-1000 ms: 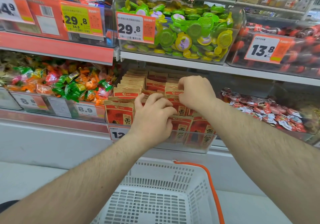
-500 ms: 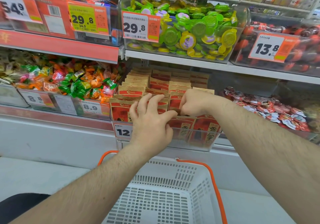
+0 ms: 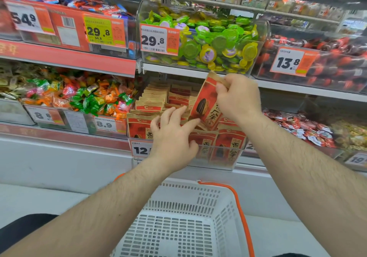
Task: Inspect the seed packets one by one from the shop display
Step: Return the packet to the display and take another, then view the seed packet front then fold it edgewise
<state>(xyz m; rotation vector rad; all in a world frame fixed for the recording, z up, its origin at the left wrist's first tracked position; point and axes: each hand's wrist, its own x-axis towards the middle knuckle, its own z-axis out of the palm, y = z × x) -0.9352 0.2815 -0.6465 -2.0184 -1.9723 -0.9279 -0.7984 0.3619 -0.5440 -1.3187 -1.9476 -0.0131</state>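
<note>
A: What's new?
B: The right hand (image 3: pixel 238 97) has lifted one packet (image 3: pixel 206 105) out of the bin (image 3: pixel 224 157), pinching its top edge. Inspection can begin.
A: The left hand (image 3: pixel 172 135)?
B: Fingers spread loosely on the remaining packets (image 3: pixel 156 99), gripping nothing.
A: Feel?
B: Flat kraft-and-red pouch, crinkly, slightly tilted.

Lifted seed packet (image 3: pixel 205 103): red face, tan kraft top edge, black striped seed graphic, dark characters on a tan panel. Stacked seed packets (image 3: pixel 156 102) in the bin: same red and tan scheme. Basket (image 3: pixel 184 223): white perforated grid, orange handle (image 3: pixel 241 213). Price tags (image 3: pixel 158 40): white with black numerals, orange side panel. Jelly cups (image 3: pixel 210 38): green, yellow, purple lids. Wrapped candies (image 3: pixel 83 95): orange, green, pink.
</note>
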